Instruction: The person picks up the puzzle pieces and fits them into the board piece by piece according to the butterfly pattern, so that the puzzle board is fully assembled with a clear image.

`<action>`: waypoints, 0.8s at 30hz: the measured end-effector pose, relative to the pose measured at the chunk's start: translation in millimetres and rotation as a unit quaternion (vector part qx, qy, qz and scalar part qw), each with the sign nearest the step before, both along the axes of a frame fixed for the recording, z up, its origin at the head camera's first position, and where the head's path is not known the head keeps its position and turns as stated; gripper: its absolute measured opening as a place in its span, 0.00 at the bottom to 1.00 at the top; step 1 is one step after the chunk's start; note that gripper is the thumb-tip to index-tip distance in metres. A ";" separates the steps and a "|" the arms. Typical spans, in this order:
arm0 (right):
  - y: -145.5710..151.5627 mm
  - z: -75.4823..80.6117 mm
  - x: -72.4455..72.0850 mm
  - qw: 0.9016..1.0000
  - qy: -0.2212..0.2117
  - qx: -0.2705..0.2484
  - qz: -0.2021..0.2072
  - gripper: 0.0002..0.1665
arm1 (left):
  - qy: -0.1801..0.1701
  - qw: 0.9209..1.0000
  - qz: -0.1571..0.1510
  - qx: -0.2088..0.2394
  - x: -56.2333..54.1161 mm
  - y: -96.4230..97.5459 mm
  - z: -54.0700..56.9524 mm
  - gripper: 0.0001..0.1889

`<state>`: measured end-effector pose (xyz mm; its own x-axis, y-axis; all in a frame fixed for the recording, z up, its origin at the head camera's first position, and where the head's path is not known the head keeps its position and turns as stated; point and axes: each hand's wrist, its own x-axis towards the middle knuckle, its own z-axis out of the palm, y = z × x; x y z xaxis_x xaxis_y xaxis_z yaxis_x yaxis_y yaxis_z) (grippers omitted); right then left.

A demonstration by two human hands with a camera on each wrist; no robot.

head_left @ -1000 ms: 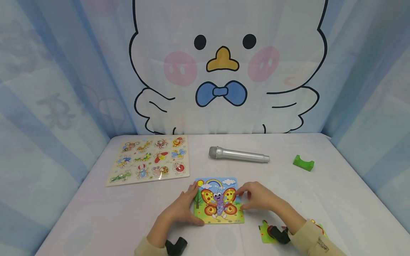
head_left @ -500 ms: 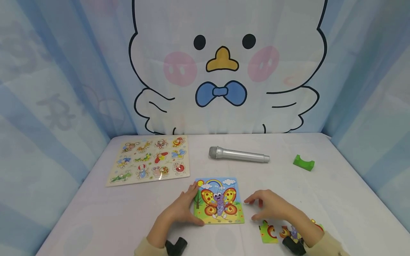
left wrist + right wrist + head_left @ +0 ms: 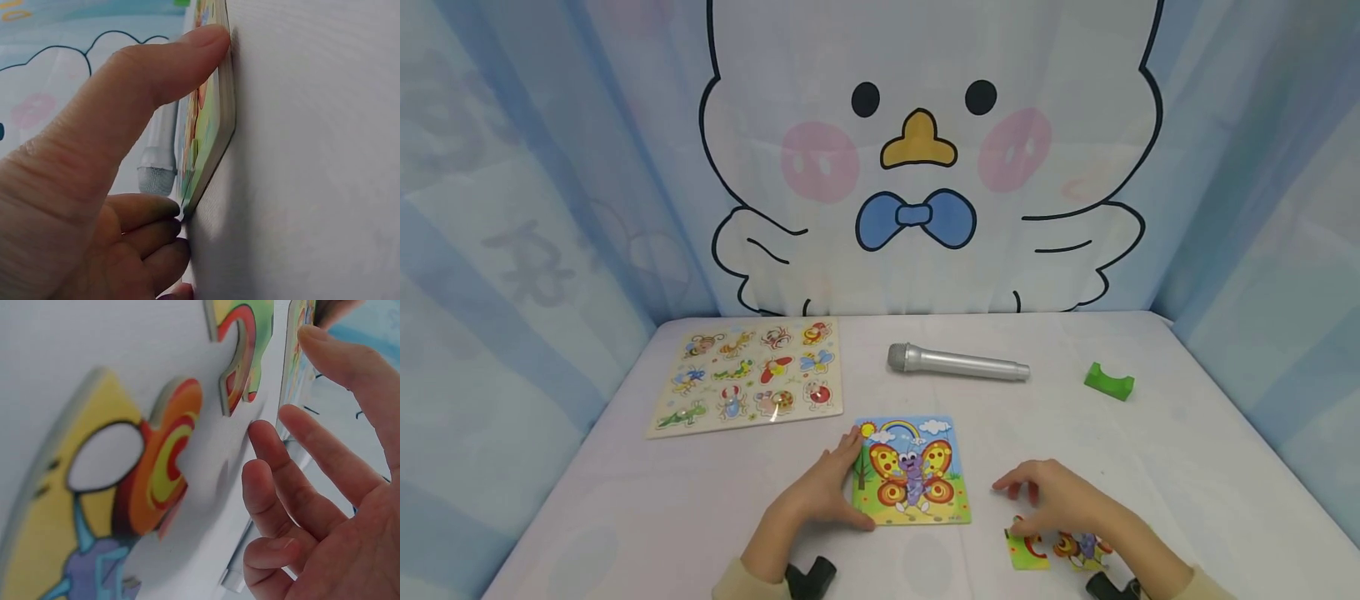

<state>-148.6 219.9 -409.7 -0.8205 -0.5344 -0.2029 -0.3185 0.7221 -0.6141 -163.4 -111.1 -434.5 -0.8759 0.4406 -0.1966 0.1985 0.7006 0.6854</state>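
A square butterfly jigsaw puzzle [image 3: 912,471] lies flat at the middle front. My left hand [image 3: 820,487] steadies its left side, thumb at the lower left corner and fingers along the left edge; the left wrist view shows the thumb [image 3: 169,62] on the board's rim. To the right my right hand [image 3: 1060,496] hovers with spread, loosely bent fingers and holds nothing. Below it are loose puzzle pieces: a green one with a red curve [image 3: 1028,552] near the thumb, and a yellow, orange and purple one [image 3: 94,469], partly covered by my arm in the head view.
A wooden insect puzzle board [image 3: 748,379] lies at the back left. A silver toy microphone [image 3: 958,363] lies behind the butterfly puzzle, and a green notched block [image 3: 1109,382] at the back right. A printed curtain [image 3: 917,275] closes off the table's far side.
My right hand has left the butterfly puzzle's right edge and moved right and toward me, over the loose pieces. My left hand stays at the puzzle's left side.
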 end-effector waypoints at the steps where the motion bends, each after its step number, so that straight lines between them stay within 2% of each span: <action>1: 1.3 0.1 1.3 1.000 -0.004 0.002 -0.005 0.27 | 0.000 1.000 0.000 -0.001 0.2 -0.1 0.4 0.60; 7: 8.6 1.4 10.2 0.999 -0.029 0.007 -0.023 0.27 | -0.003 1.000 -0.001 -0.007 1.0 -0.5 1.5 0.60; 10: 12.4 1.8 15.2 0.999 -0.031 -0.003 -0.019 0.28 | -0.005 1.000 -0.001 -0.008 1.3 -0.6 2.4 0.60; 19: 20.2 -0.3 26.9 0.999 0.010 -0.030 0.011 0.30 | 0.001 1.000 -0.006 -0.012 2.2 -2.8 3.5 0.59; 24: 20.1 -1.2 31.0 1.000 0.003 -0.012 0.009 0.30 | -0.004 1.000 -0.003 -0.010 3.1 -3.1 4.2 0.58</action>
<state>-117.6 240.0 -410.9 -0.8126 -0.5531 -0.1841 -0.3348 0.7013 -0.6293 -160.3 -114.1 -430.2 -0.8712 0.4422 -0.2130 0.1977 0.7133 0.6724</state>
